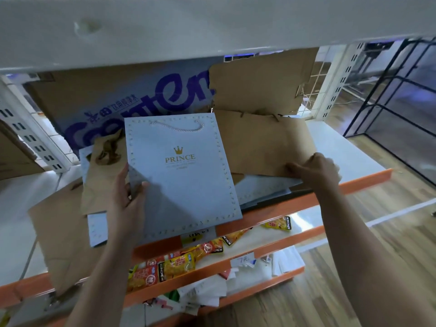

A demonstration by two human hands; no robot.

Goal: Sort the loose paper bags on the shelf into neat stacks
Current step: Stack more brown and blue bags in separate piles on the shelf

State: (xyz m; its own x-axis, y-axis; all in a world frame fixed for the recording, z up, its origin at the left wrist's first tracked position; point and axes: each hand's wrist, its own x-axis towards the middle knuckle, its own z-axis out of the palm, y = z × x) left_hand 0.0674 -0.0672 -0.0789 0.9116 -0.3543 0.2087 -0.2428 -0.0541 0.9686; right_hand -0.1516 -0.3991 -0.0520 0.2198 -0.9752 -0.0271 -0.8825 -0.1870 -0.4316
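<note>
On the head camera, I have both hands up at the white shelf [349,147], the one with the orange front lip.

My left hand [128,192] grips the grey PRINCE paper bag [181,175] at its left edge, with the thumb lying on the printed face and the fingers tucked out of sight underneath. That bag lies flat and slightly turned. Its cord handle points toward the back of the shelf and its lower edge juts out past the orange lip.

My right hand [316,168] pinches the near right edge of a brown kraft bag [264,147], fingers curled round the paper. This bag lies flat to the right of the PRINCE bag, partly under its right edge, and a second grey bag [264,192] shows beneath it.

Left of the PRINCE bag lies a smaller brown bag with a twisted handle [101,175]. A large brown bag [59,227] under that one hangs over the front of the shelf. The pile is loose, with the bags overlapping at different angles.

At the back stands a cardboard box with purple lettering [132,102], and a torn cardboard sheet [257,86] leans beside it.

On the shelf below I can see yellow and red snack packets [179,263] and a handwritten price tag [243,259]. White papers [247,279] sit on the shelf under that, and the floor to the right is wooden [354,267].
</note>
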